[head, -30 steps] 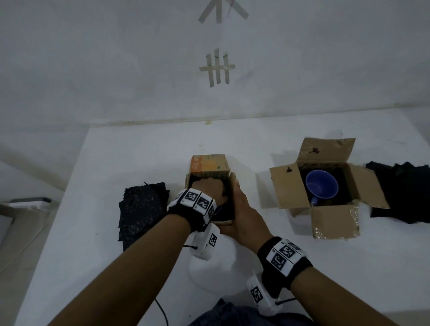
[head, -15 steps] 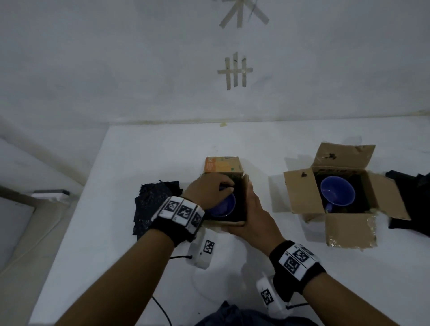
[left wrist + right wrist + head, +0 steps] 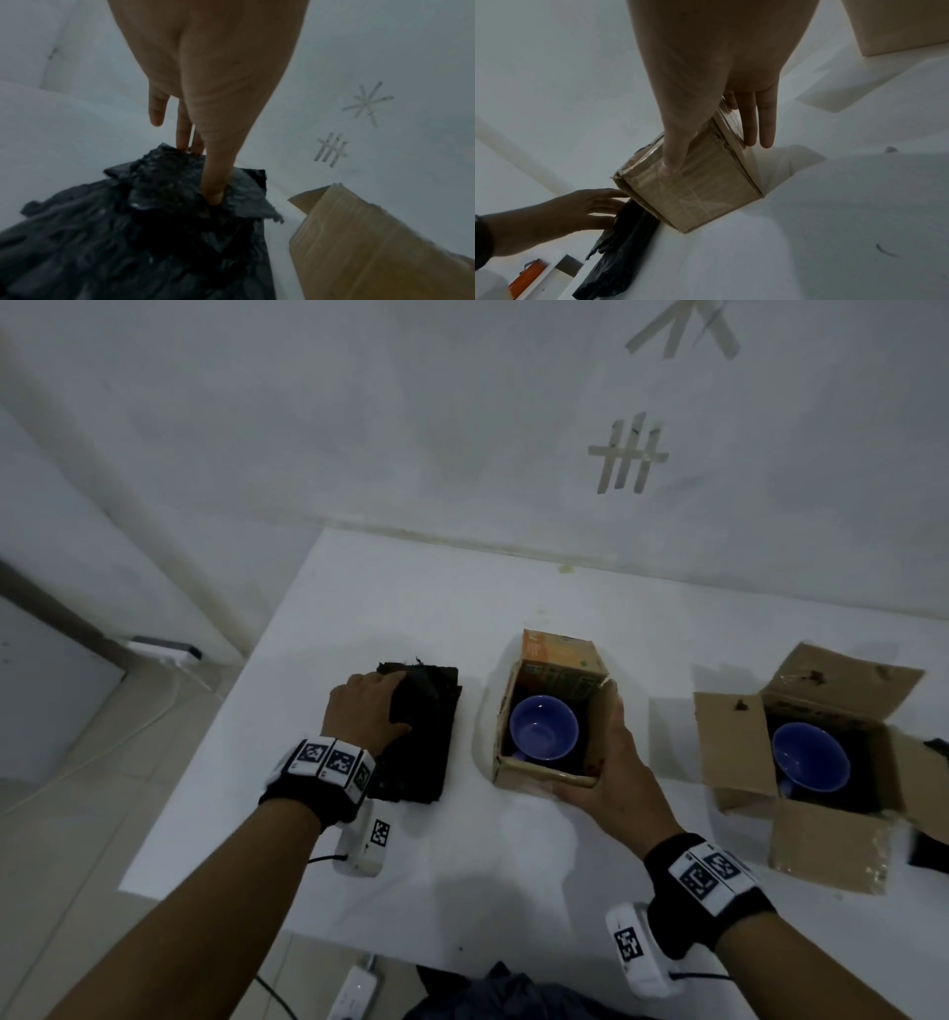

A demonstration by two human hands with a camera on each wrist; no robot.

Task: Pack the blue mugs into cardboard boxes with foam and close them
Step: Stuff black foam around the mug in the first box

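A small cardboard box [image 3: 518,762] stands open in the middle of the white table, with a blue mug [image 3: 544,729] upright inside on dark lining. My right hand [image 3: 606,752] grips its near right corner, thumb on the near wall [image 3: 670,168] and fingers along the right side. My left hand [image 3: 398,695] is on the stack of black foam sheets [image 3: 426,752] left of the box. Its thumb [image 3: 213,194] presses the top sheet while its fingers hook the far edge. A second box [image 3: 739,752] at the right has its flaps spread and holds another blue mug [image 3: 810,762].
More black foam [image 3: 929,850] lies at the far right edge. The table's left edge [image 3: 221,737] drops to a tiled floor with a white device [image 3: 164,652] and cable. A power strip [image 3: 359,988] lies below the near edge. Behind the table is a wall.
My left hand has come out of the middle box, leaving the mug inside, and moved left onto the foam stack. My right hand has stayed on the box.
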